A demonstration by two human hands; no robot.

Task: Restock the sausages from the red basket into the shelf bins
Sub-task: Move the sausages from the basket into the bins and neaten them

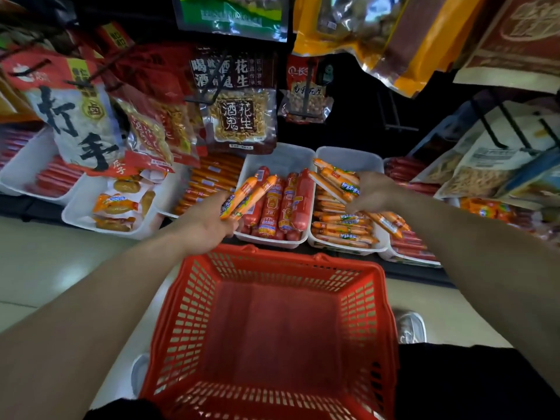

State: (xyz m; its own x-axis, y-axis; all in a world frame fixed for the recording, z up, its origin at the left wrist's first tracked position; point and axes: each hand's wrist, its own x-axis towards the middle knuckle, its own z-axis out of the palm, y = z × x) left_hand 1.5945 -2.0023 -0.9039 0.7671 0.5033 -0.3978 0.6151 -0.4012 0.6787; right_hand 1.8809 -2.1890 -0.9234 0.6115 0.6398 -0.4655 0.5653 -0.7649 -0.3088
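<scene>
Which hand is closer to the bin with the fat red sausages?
Left. The left hand is at the red-sausage bin's front left corner, holding orange sausages over it. The right hand grips more sausages over the next bin to the right.

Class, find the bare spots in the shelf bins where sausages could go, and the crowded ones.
Bare: back of the red-sausage bin, back of the orange-sausage bin, and floor of the basket. Crowded: the orange bin's front, piled high.
</scene>
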